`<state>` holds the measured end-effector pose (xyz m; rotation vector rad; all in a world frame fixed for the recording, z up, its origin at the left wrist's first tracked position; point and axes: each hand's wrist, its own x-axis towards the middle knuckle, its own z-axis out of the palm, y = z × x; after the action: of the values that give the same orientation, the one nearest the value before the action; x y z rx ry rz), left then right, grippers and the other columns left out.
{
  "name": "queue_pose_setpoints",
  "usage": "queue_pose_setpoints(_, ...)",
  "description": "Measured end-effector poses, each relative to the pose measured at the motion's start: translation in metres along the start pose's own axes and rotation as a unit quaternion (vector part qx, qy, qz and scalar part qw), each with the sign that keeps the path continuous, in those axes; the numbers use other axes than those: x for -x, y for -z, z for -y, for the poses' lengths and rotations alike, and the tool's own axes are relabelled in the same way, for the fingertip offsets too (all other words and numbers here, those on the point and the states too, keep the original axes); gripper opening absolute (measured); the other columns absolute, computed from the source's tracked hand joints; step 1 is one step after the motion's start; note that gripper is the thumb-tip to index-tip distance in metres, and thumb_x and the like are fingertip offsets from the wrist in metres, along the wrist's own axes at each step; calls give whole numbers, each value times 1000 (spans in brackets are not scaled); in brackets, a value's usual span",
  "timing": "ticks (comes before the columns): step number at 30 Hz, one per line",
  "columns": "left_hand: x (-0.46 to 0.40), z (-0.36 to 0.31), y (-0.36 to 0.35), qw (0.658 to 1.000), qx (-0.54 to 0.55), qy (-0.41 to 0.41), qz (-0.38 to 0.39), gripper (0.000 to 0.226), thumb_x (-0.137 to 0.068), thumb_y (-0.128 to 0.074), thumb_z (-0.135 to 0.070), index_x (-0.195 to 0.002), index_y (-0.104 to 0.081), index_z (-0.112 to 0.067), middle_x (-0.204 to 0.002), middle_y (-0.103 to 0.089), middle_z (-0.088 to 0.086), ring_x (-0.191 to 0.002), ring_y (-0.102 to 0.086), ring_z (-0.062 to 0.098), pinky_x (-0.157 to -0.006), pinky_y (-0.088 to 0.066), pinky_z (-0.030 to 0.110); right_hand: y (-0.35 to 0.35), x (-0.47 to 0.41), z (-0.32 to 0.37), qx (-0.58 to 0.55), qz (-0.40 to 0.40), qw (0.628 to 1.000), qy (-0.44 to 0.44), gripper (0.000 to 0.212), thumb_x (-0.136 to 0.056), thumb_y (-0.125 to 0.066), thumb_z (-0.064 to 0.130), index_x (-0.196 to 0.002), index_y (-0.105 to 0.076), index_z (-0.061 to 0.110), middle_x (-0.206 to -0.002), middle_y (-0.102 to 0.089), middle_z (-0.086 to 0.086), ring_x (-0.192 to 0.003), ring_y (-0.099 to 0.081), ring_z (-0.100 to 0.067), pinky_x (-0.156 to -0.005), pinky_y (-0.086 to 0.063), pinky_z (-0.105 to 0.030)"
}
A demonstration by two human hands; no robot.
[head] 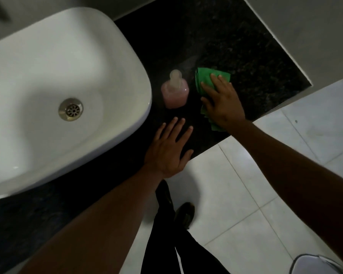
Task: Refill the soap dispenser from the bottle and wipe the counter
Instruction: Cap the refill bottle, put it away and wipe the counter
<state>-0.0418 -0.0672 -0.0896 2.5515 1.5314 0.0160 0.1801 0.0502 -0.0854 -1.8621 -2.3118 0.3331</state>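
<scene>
Desk (236,42): one dark stone top; we judge it hard and slick when wet.
Basin (48,76): one.
Hands: two; our left hand (169,150) lies flat and empty at the front edge, and our right hand (220,102) is spread, its grip pressing the cloth flat.
Cloth (204,78): one, green, soft and light.
Soap dispenser (175,89): one, pink-filled, upright between basin and cloth; likely slippery, so take it by the body.
</scene>
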Motion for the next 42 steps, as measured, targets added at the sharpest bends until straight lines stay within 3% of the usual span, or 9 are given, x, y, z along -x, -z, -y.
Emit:
queue_pose_setpoints(3,2,0,-3,1000,3,-4,-4,71,-94,-40,-57,-156,-33,-23,-166,-27,9,-155,-20,28,-123,-21,50,-1,5,4,-18,-11,999,-39,46,-99,-46,37,-143,-48,24,-158,-33,-12,-147,-24,-33,-120,-19,-52)
queue_pose_setpoints(7,4,-1,0,1000,-2,-6,-4,68,-97,-35,-57,-157,-31,-24,-167,-26,8,-155,-19,27,-124,-20,49,9,12,16,-13,-34,997,-62,40,-98,-48,31,-137,-56,23,-147,-44,-17,-134,-38,-37,-106,-34,-51)
queue_pose_setpoints(13,12,-13,27,999,-6,22,34,69,-100,-34,-57,-158,-28,-21,-168,-23,10,-156,-15,28,-126,-17,47,40,63,34,-70,-64,992,-87,36,-98,-50,29,-131,-61,24,-140,-45,-18,-121,-42,-38,-100,-38,-45)
queue_pose_setpoints(20,80,-26,92,998,-13,60,-31,71,-97,-43,-56,-155,-35,-16,-164,-32,15,-153,-25,33,-123,-23,48,100,142,87,-124,-133,983,-36,34,-96,-57,24,-129,-64,20,-136,-48,-19,-119,-44,-38,-101,-41,-45)
queue_pose_setpoints(28,191,26,186,983,-22,115,-142,73,-98,-46,-56,-155,-35,-12,-163,-33,17,-150,-30,36,-121,-29,51,147,142,226,-185,-156,965,99,35,-94,-59,21,-129,-63,20,-133,-50,-18,-114,-47,-40,-100,-40,-45)
queue_pose_setpoints(32,270,88,216,963,-34,199,-179,73,-98,-49,-53,-155,-35,-10,-163,-32,18,-151,-29,37,-122,-28,51,141,124,325,-231,-116,949,180,38,-96,-57,22,-134,-54,22,-137,-46,-16,-118,-49,-38,-97,-47,-52)
queue_pose_setpoints(36,347,157,214,941,-10,280,-190,73,-99,-52,-49,-157,-31,-9,-164,-29,19,-153,-25,36,-124,-23,52,114,109,433,-239,-95,937,235,38,-96,-58,22,-134,-57,18,-137,-48,-19,-119,-47,-38,-100,-45,-50)
queue_pose_setpoints(42,422,267,178,906,42,385,-173,72,-103,-45,-51,-158,-25,-10,-166,-24,15,-155,-19,30,-125,-12,41,47,76,582,-238,-32,938,249,40,-96,-58,22,-135,-59,16,-138,-48,-18,-121,-44,-38,-101,-42,-46)
